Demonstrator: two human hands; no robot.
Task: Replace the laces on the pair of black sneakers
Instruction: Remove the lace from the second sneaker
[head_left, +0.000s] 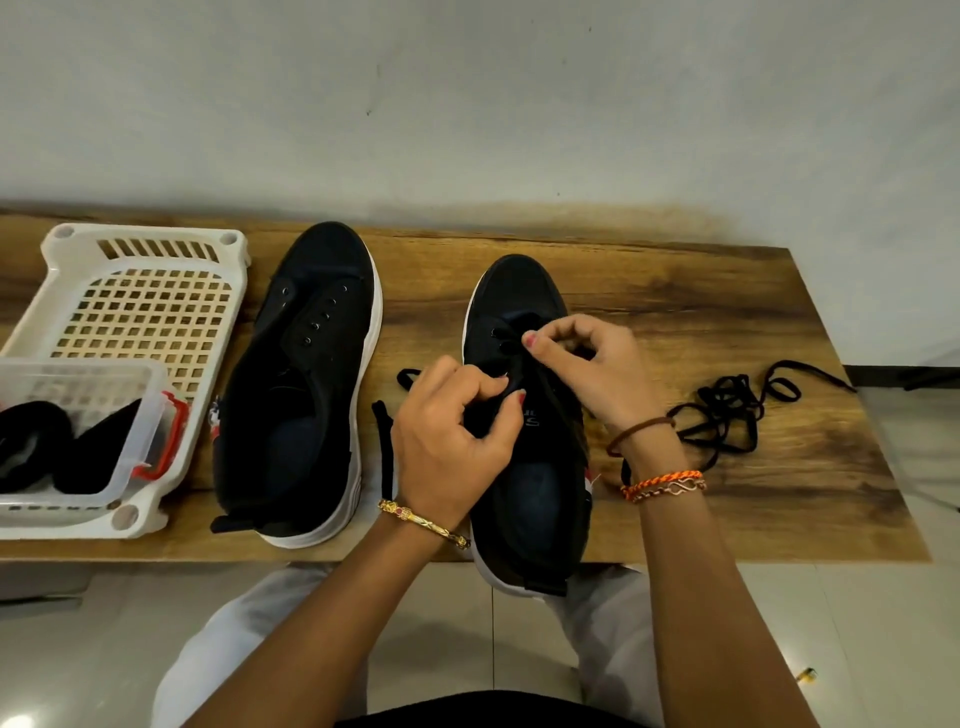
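Observation:
Two black sneakers with white soles lie on the wooden table (675, 312). The left sneaker (306, 384) has bare eyelets and no lace. Over the right sneaker (524, 467), a flat black lace (387, 441) is threaded through the front eyelets, one end trailing off to the left. My left hand (447, 441) pinches the lace and tongue at the sneaker's middle. Further toward the toe, my right hand (587, 364) pinches the lace at an eyelet. A thin black lace (727, 410) lies loose in a tangle on the table to the right.
A white slotted basket (140, 312) sits at the table's left end. A clear plastic box (78, 431) with red clips stands in it, holding black items. A grey wall runs behind the table. The right sneaker's heel hangs over the table's front edge.

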